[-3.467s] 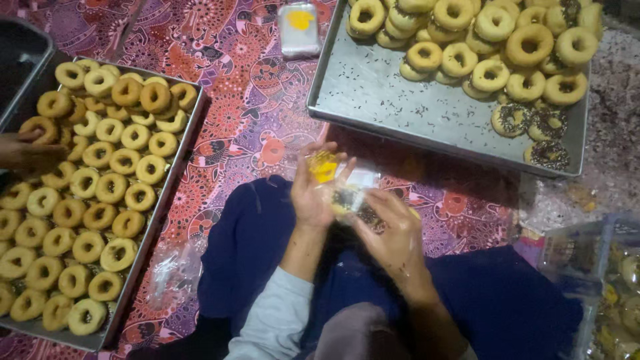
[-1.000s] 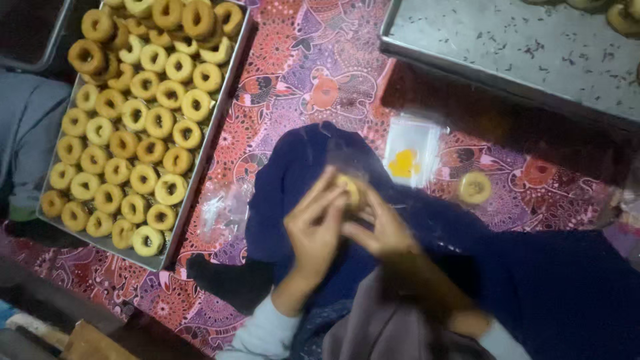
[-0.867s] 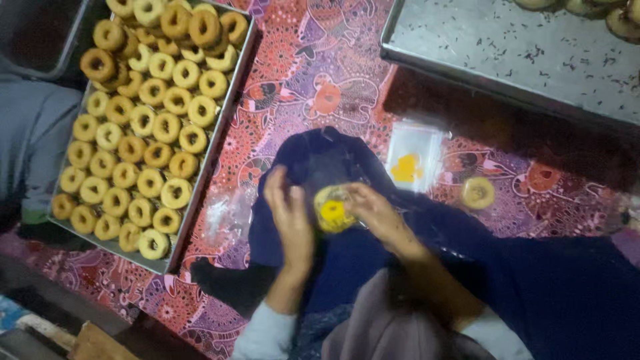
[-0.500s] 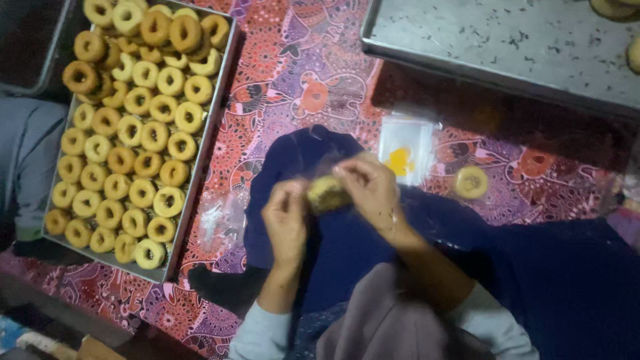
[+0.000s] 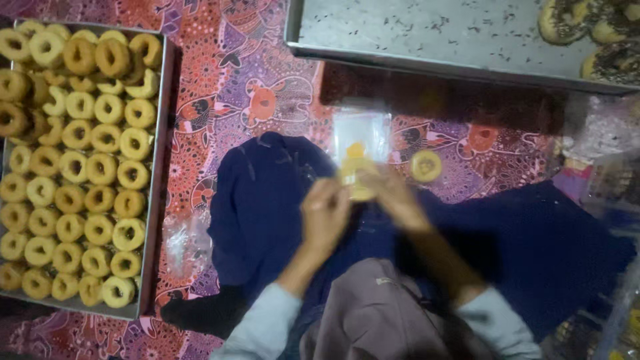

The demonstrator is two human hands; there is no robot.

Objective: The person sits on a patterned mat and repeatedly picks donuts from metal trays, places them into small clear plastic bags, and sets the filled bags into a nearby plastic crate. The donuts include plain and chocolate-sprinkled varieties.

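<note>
**Inspector A:** Start at 9 o'clock. What is there?

**Inspector B:** 1 long metal tray (image 5: 157, 200), packed with plain golden ring pastries (image 5: 80, 167) in close rows. Just beside its lower right corner, at 7 o'clock, an empty clear plastic bag (image 5: 183, 243) lies on the patterned cloth (image 5: 253, 87).

**Inspector A:** And the hands?

**Inspector B:** Both are at centre, over the navy-clad lap (image 5: 267, 200). The left hand (image 5: 325, 215) has its fingers curled in and pinched on the lower edge of a yellow packet (image 5: 357, 179). The right hand (image 5: 395, 195) closes on the packet's other side. The frame is blurred there, so I cannot tell how tight either grip is.

**Inspector A:** Step in hand?

**Inspector B:** In my judgement, 1 pastry is being worked in its clear wrap between the 2 hands. Further handling calls for a light, even pinch, as the contents look crumbly.

**Inspector A:** Packages and labels?

**Inspector B:** Just above the held packet, towards 12 o'clock, a flat rectangular clear pouch (image 5: 362, 133) lies on the cloth, with a yellow patch at its lower middle. No print is legible. At 2 o'clock from the hands, 1 loose ring pastry (image 5: 426, 166) lies apart from them.

**Inspector A:** Far side?

**Inspector B:** From 12 to 2 o'clock, a second metal tray (image 5: 427, 33) is mostly bare and speckled with dark crumbs. Dark-sprinkled ring pastries (image 5: 600, 33) sit in its right corner.
</note>
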